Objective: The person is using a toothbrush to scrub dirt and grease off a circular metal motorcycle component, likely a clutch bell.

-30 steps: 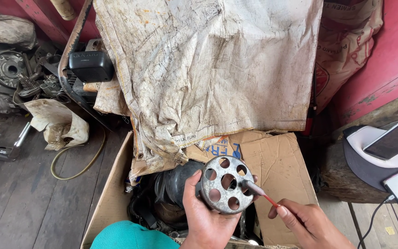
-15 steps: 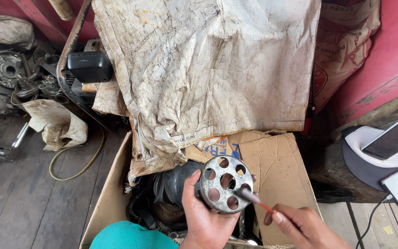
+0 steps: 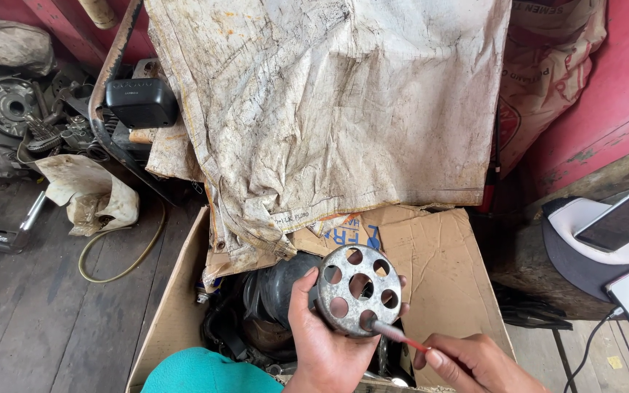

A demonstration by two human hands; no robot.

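Note:
My left hand (image 3: 323, 343) grips a round grey metal drum (image 3: 357, 289) with several round holes in its face, holding it upright over an open cardboard box (image 3: 438, 269). My right hand (image 3: 475, 362) holds a thin tool with a red shaft (image 3: 400, 335); its tip rests at the drum's lower edge, by a hole. Dark greasy engine parts (image 3: 271, 306) lie in the box below the drum.
A dirty white woven sack (image 3: 329, 109) drapes over the box's far side. Engine parts (image 3: 9, 116) and a black block (image 3: 142, 102) lie at the left on wooden planks. Two phones (image 3: 624, 218) rest on a cap at the right. A red wall (image 3: 606, 94) stands beyond.
My right hand has shifted the red tool slightly left and down along the drum's rim. The drum stays held in place in my left hand.

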